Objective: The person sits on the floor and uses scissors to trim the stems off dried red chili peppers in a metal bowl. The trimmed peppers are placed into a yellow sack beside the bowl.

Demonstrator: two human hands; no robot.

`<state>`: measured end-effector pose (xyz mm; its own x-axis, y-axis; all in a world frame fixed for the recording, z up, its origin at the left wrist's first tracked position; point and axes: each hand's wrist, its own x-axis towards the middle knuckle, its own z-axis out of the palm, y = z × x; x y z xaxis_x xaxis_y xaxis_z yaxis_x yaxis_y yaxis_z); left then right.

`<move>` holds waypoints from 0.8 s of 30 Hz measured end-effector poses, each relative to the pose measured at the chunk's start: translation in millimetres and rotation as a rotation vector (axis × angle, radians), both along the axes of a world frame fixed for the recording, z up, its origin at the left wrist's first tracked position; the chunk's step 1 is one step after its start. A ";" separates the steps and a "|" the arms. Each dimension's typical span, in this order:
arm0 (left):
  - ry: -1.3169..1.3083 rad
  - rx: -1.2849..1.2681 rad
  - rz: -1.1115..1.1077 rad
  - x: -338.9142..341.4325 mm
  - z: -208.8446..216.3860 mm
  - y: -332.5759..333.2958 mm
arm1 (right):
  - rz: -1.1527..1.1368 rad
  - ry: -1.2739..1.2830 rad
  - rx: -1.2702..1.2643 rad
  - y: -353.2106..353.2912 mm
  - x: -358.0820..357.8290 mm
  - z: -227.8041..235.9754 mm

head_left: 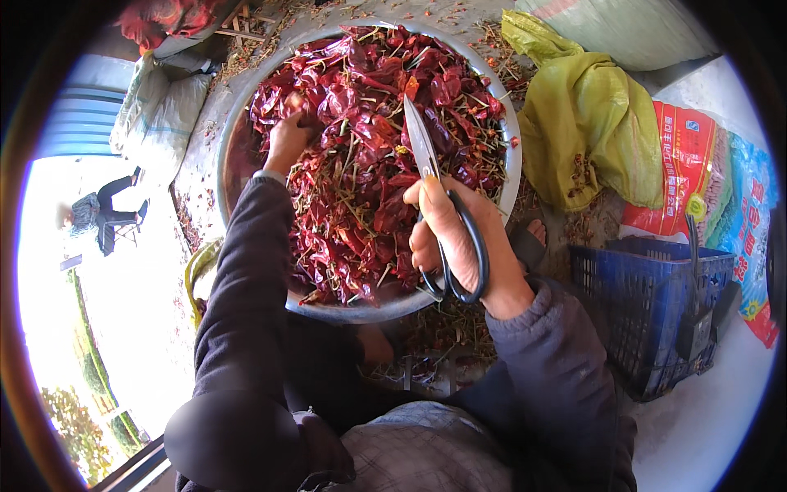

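A wide metal basin [232,156] heaped with dried red chili peppers [369,131] sits in front of me on the ground. My left hand [287,141] reaches into the pile at the basin's left side, fingers buried among the peppers. My right hand [459,246] holds black-handled scissors [447,221] over the basin's near right part. The blades are closed and point away from me, up over the peppers.
A yellow-green sack [586,123] lies right of the basin, with printed red and blue bags [697,164] beyond it. A blue plastic crate [656,312] stands at the right. A grey sack [160,111] lies at the left. Another person sits far off at the left [102,215].
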<state>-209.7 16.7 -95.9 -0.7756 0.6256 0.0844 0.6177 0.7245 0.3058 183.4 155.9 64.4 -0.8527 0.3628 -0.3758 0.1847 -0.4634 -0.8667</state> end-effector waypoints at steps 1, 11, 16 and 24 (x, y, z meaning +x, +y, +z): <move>-0.032 0.027 -0.004 12.7 5.2 -8.4 | 0.006 0.001 0.030 0.2 -3.7 0.0; -0.242 0.187 0.112 160.6 113.3 -83.5 | 0.158 0.155 0.745 -11.3 -16.0 -24.1; -0.133 0.329 0.172 218.0 131.2 -72.2 | 0.271 0.093 1.032 -27.5 -11.8 -38.0; 0.137 0.229 -0.076 227.7 120.2 -52.7 | 0.320 -0.012 1.218 -46.6 -24.4 -45.9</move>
<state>18.0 -36.0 24.3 -0.6986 0.6344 0.3309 0.7146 0.5960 0.3662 159.0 109.3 18.5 -0.9652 0.2569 0.0481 0.1518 0.7007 -0.6971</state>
